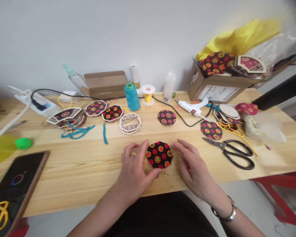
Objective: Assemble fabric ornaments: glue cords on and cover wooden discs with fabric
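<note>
A fabric-covered disc (160, 155), black with red dots and orange and yellow flower rounds, lies near the table's front edge. My left hand (135, 164) has its index finger along the disc's left edge and its thumb at the lower edge, gripping it. At the right edge, my right hand (191, 163) lies with fingers stretched out and loosely apart; whether its fingertips touch the disc I cannot tell. Beyond the disc is a pale wooden cut-out frame (130, 123). A round patterned fabric piece (167, 117) lies behind and slightly right.
Black-handled scissors (229, 151) and a white glue gun (193, 107) lie to the right, before a cardboard box (212, 87). Teal thread (132, 97) and a yellow spool (148, 94) stand behind. Left are fan-shaped pieces (66, 115) and a phone (17, 184).
</note>
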Motion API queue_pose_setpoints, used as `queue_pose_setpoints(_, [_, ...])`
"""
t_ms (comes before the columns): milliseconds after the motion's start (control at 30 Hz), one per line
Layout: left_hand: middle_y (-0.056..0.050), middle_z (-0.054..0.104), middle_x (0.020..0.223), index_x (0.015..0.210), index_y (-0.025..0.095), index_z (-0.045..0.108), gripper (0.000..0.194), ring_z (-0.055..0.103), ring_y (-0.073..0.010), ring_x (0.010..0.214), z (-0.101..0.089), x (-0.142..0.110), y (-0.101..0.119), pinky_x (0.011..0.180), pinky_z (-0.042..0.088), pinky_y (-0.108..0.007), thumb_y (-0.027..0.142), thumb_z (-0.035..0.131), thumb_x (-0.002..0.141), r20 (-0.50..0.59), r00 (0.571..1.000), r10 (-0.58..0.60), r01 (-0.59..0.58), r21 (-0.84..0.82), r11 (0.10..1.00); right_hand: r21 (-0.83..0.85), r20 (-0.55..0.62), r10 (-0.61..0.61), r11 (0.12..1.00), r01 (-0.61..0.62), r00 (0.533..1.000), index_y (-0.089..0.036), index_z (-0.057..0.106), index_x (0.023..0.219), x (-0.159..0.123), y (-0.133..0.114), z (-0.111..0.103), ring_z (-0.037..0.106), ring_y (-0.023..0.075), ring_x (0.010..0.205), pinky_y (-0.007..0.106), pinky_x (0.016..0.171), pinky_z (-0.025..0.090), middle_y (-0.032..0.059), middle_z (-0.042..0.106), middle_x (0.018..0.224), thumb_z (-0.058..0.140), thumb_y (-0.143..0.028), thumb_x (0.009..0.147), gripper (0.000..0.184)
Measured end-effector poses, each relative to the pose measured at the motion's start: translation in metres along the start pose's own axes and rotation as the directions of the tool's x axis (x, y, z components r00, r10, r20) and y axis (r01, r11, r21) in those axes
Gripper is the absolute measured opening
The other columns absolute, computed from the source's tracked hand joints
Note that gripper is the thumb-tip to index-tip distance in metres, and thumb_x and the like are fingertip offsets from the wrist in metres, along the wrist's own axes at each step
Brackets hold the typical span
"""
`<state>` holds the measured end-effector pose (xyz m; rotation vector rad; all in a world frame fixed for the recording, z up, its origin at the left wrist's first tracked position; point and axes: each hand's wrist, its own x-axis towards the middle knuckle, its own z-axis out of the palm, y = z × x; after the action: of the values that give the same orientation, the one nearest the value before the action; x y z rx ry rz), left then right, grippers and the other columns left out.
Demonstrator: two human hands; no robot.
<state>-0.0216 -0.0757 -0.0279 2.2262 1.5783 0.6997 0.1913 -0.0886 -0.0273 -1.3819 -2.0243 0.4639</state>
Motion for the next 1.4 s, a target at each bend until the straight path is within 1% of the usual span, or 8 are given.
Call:
queue_pose_setpoints(267, [-0.013,0.057,0.122,0.139,0.018,0.035,0.084,0.039,-0.0325,0.116,0.003,-0.001,-0.001,0.101,0.035,-0.051,0.045,0.074,0.07,0.015,1.0,-0.001,0.0,0.028,1.0,0.08,0.002,0.0,0.997,0.0,1.0,-0.021,0.038,0.135,-0.002,-0.002,0.002,0.042,0.0227,0.129,0.046,0.102,0.044,0.0092,0.061,0.121,0.037,-0.001,0.084,0.055])
queue_pose_setpoints(367, [-0.015,0.056,0.124,0.137,0.013,0.038,0.079,0.037,-0.0323,0.117,0.0,0.0,0.001,0.1,0.037,-0.05,0.043,0.073,0.072,-0.002,1.0,0.007,-0.007,0.019,1.0,0.081,0.008,0.006,0.997,-0.006,1.0,-0.02,0.039,0.134,-0.004,-0.004,0.002,0.041,0.0221,0.129,0.045,0.102,0.044,0.0093,0.062,0.119,0.038,0.0,0.083,0.054])
queue_pose_setpoints(467, [-0.014,0.058,0.124,0.133,0.014,0.042,0.061,0.04,-0.0296,0.116,-0.006,-0.001,0.002,0.101,0.037,-0.048,0.032,0.066,0.08,-0.089,0.993,0.084,-0.086,-0.017,0.996,0.013,-0.016,-0.071,0.997,0.071,0.997,-0.019,0.042,0.132,-0.006,-0.006,-0.001,0.041,0.0241,0.129,0.047,0.101,0.044,0.0104,0.06,0.122,0.039,0.001,0.083,0.053])
queue_pose_setpoints(600, [-0.007,0.065,0.115,0.118,0.022,0.056,0.04,0.049,-0.0261,0.108,-0.017,-0.01,0.001,0.097,0.038,-0.047,0.008,0.057,0.08,-0.173,0.959,0.223,-0.222,0.026,0.975,-0.123,0.12,-0.245,0.958,0.259,0.962,-0.019,0.05,0.127,-0.01,-0.009,-0.008,0.037,0.0283,0.131,0.053,0.102,0.037,0.0081,0.056,0.131,0.042,0.004,0.081,0.052])
queue_pose_setpoints(700, [-0.005,0.068,0.109,0.106,0.024,0.062,0.041,0.05,-0.0274,0.106,-0.024,-0.021,-0.002,0.093,0.038,-0.048,-0.001,0.051,0.075,-0.137,0.951,0.276,-0.27,0.063,0.961,-0.173,0.236,-0.272,0.933,0.316,0.933,-0.018,0.051,0.127,-0.015,-0.009,-0.013,0.033,0.0302,0.134,0.056,0.103,0.033,0.0054,0.054,0.136,0.042,0.005,0.079,0.055])
queue_pose_setpoints(833, [-0.004,0.07,0.106,0.106,0.023,0.062,0.045,0.049,-0.0275,0.106,-0.024,-0.028,-0.007,0.09,0.037,-0.049,-0.005,0.047,0.073,-0.095,0.934,0.346,-0.34,0.074,0.938,-0.183,0.27,-0.283,0.923,0.338,0.92,-0.018,0.054,0.125,-0.017,-0.007,-0.014,0.029,0.0316,0.136,0.057,0.104,0.029,0.0042,0.054,0.137,0.042,0.005,0.078,0.054])
queue_pose_setpoints(1200, [-0.001,0.072,0.093,0.089,0.02,0.064,0.032,0.051,-0.0251,0.101,-0.017,-0.024,-0.007,0.086,0.035,-0.047,-0.004,0.046,0.079,-0.133,0.941,0.313,-0.312,0.029,0.95,-0.109,0.202,-0.282,0.945,0.308,0.938,-0.019,0.059,0.119,-0.016,-0.006,-0.01,0.034,0.031,0.133,0.056,0.104,0.028,0.0017,0.061,0.129,0.047,0.004,0.078,0.049])
queue_pose_setpoints(1400, [-0.008,0.068,0.106,0.104,0.016,0.062,0.032,0.049,-0.0252,0.107,-0.019,-0.019,-0.005,0.093,0.038,-0.047,-0.001,0.047,0.082,-0.129,0.952,0.278,-0.28,0.007,0.96,-0.184,0.206,-0.24,0.943,0.278,0.949,-0.016,0.052,0.13,-0.008,-0.008,-0.011,0.029,0.0286,0.136,0.051,0.104,0.032,0.0045,0.053,0.137,0.043,0.001,0.084,0.05])
